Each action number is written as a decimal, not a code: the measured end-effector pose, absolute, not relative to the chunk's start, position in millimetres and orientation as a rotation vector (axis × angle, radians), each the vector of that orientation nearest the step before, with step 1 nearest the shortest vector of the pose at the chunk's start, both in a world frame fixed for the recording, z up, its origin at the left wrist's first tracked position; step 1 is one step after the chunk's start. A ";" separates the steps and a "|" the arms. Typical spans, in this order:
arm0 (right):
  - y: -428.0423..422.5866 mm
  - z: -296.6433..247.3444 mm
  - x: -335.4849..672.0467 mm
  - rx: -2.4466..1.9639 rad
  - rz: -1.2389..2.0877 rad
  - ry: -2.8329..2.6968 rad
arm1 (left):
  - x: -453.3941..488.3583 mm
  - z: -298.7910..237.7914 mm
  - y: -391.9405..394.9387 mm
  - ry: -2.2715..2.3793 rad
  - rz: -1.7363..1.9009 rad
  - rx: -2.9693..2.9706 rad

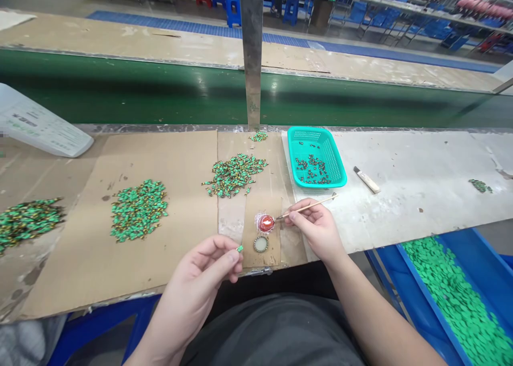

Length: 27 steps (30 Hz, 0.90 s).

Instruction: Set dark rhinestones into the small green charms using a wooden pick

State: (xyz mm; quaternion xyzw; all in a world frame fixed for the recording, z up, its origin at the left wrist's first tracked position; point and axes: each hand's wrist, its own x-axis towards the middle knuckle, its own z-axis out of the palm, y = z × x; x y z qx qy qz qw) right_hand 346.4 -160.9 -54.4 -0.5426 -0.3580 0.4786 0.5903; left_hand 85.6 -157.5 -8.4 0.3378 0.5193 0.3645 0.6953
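Observation:
My left hand pinches a small green bead-like piece between thumb and forefinger, just above the cardboard sheet. My right hand holds a thin wooden stick, and its tip reaches into a red-filled bottle cap. A second, pale-lined bottle cap lies just below it, between my hands. Loose heaps of green-and-gold pieces lie on the cardboard left of the caps. Another heap lies farther left.
A teal plastic basket holding dark pieces stands beyond my right hand. A white-handled brush lies to its right. A blue bin of green pieces sits at lower right. A metal post rises behind the bench, before a green belt.

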 end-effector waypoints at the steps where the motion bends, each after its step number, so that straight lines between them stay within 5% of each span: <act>1: -160.9 -54.4 346.8 -1.259 1.116 -0.835 | 86.0 -8.8 -157.8 1.157 0.812 0.739; 18: -206.1 40.6 318.5 -0.957 1.268 -0.895 | 108.8 18.2 -168.1 0.825 0.683 0.568; 27: -213.0 46.4 312.4 -0.981 1.254 -0.904 | 106.4 21.1 -171.3 0.779 0.723 0.598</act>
